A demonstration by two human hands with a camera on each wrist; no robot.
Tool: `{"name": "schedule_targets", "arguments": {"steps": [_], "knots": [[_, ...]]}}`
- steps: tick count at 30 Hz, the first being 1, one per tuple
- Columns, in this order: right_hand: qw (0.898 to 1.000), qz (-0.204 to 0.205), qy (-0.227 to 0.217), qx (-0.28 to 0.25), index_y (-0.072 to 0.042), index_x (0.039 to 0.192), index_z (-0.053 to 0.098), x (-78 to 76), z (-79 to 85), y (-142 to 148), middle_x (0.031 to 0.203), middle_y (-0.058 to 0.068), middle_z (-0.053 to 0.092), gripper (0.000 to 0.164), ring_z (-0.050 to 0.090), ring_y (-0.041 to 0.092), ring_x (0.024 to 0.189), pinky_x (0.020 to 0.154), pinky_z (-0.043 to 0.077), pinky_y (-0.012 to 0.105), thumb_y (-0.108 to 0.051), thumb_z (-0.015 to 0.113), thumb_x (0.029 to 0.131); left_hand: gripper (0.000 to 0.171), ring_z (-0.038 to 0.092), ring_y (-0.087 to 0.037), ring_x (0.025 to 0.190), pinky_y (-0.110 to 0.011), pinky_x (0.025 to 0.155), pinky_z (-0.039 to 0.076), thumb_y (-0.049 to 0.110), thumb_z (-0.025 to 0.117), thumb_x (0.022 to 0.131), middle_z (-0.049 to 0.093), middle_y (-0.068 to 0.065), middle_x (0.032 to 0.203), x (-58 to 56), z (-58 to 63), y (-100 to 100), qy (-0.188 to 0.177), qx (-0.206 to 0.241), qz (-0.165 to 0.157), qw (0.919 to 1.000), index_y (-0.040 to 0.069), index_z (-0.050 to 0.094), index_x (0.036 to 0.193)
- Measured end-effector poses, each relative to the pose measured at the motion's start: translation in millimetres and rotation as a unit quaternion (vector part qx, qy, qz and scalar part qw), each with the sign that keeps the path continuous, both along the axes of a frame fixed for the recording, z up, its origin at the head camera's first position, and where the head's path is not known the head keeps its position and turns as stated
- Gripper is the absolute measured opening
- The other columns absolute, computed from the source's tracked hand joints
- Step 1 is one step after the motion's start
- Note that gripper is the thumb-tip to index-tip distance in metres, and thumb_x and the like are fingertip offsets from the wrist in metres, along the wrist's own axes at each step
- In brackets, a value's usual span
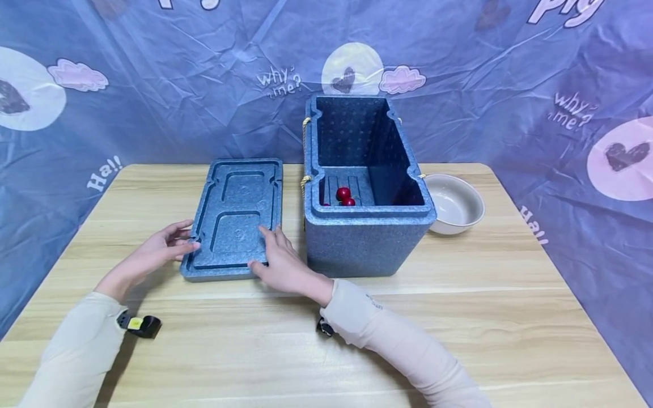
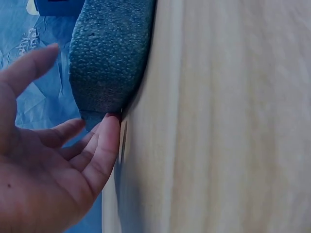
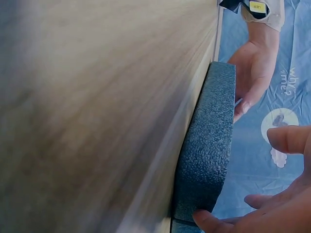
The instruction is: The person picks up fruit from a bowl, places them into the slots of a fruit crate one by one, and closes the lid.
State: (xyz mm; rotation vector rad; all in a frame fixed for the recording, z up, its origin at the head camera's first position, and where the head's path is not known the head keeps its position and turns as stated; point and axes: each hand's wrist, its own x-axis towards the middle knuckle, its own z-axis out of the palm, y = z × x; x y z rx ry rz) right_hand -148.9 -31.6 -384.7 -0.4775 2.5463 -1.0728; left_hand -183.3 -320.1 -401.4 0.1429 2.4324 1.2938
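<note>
A blue-grey foam lid lies on the table, its recessed face up. My left hand is at its left edge; in the left wrist view the fingertips meet the lid's side close to the tabletop, with the thumb held away. At the lid's near right side is my right hand, fingers spread. One of its fingers touches the lid's edge in the right wrist view, while the thumb stands clear. Right beside that hand stands the matching foam box, uncovered, with a few red cherries on its floor.
A pale round bowl stands right of the box, partly hidden behind it. Yellow cord runs along the box's left side. Beyond the wooden table hangs a blue printed cloth.
</note>
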Motion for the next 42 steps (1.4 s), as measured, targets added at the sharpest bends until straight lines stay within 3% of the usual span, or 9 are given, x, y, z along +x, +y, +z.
{"name": "schedule_targets", "arguments": {"steps": [3,8,15,19,26,36,38,39,42], "knots": [[1.000,-0.004,-0.004,-0.012,-0.017,0.156,0.013,-1.0,-1.4,1.1,0.160,0.022,0.000,0.076,0.007,0.038,0.149,0.117,0.013,0.056,-0.033,0.057,0.095,0.079,0.046,0.019,0.090,-0.015,0.077,0.049,0.026,0.058,0.096,0.033,-0.034,0.144,-0.5,0.9,2.8,0.004,-0.003,0.006,1.0000,-0.007,0.011,0.151],[1.000,-0.009,-0.011,-0.028,-0.015,0.156,0.014,-2.0,-1.6,4.3,0.161,0.021,0.000,0.075,0.004,0.037,0.149,0.117,0.012,0.057,-0.031,0.057,0.096,0.076,0.049,0.016,0.088,-0.011,0.076,0.048,0.018,0.061,0.094,0.040,-0.030,0.138,0.7,4.6,6.6,0.022,0.003,0.016,0.9996,-0.008,0.016,0.150],[0.999,-0.014,-0.013,-0.045,-0.014,0.155,0.017,-2.0,-1.1,4.9,0.161,0.022,0.001,0.074,0.005,0.038,0.149,0.116,0.014,0.058,-0.031,0.057,0.096,0.074,0.052,0.010,0.091,-0.014,0.076,0.049,0.012,0.061,0.094,0.047,0.012,0.114,5.1,11.5,4.0,0.037,0.062,0.049,0.9962,-0.003,0.016,0.152],[0.998,-0.016,-0.019,-0.054,-0.016,0.155,0.018,-0.8,-1.1,4.2,0.161,0.021,0.001,0.072,0.006,0.037,0.149,0.116,0.014,0.059,-0.031,0.057,0.096,0.073,0.053,0.010,0.093,-0.017,0.075,0.048,0.017,0.059,0.096,0.048,0.021,0.110,9.0,14.4,0.9,0.029,0.082,0.056,0.9946,0.002,0.016,0.154],[0.997,-0.019,-0.013,-0.076,-0.015,0.154,0.023,-2.3,-4.9,5.2,0.161,0.021,0.007,0.069,0.009,0.036,0.149,0.117,0.016,0.056,-0.030,0.057,0.096,0.059,0.061,0.001,0.081,-0.017,0.069,0.048,0.005,0.058,0.095,0.066,0.014,0.092,16.5,19.5,0.1,-0.002,0.237,0.075,0.9687,0.023,0.034,0.145],[0.995,0.002,-0.009,-0.098,-0.008,0.153,0.022,-5.0,-2.8,9.8,0.160,0.019,0.015,0.067,0.012,0.028,0.150,0.120,0.018,0.045,-0.026,0.054,0.097,0.042,0.049,0.003,0.061,-0.021,0.044,0.026,0.004,0.060,0.093,0.067,0.014,0.089,22.8,38.2,15.2,0.045,0.297,0.123,0.9457,0.032,0.055,0.123],[0.995,0.004,0.000,-0.101,-0.008,0.153,0.023,-4.5,-0.1,9.2,0.159,0.019,0.018,0.067,0.019,0.027,0.148,0.119,0.021,0.043,-0.026,0.055,0.097,0.040,0.055,0.004,0.065,-0.014,0.048,0.036,0.001,0.060,0.093,0.067,0.013,0.089,23.7,41.8,17.0,0.055,0.310,0.130,0.9401,0.032,0.059,0.119],[0.995,0.005,0.002,-0.103,-0.008,0.153,0.023,-3.8,1.8,8.9,0.159,0.018,0.020,0.067,0.033,0.027,0.142,0.118,0.025,0.042,-0.027,0.055,0.097,0.040,0.058,0.004,0.070,-0.012,0.052,0.041,0.000,0.059,0.092,0.068,0.013,0.089,24.3,43.5,17.6,0.061,0.316,0.133,0.9375,0.031,0.061,0.117],[0.994,0.009,0.009,-0.106,-0.010,0.153,0.023,-1.9,8.7,7.2,0.156,0.016,0.027,0.068,0.062,0.022,0.102,0.104,0.042,0.036,-0.028,0.056,0.097,0.040,0.062,0.002,0.078,-0.012,0.064,0.049,-0.003,0.059,0.091,0.068,0.012,0.089,25.8,48.4,19.0,0.092,0.326,0.139,0.9306,0.030,0.065,0.113]]}}
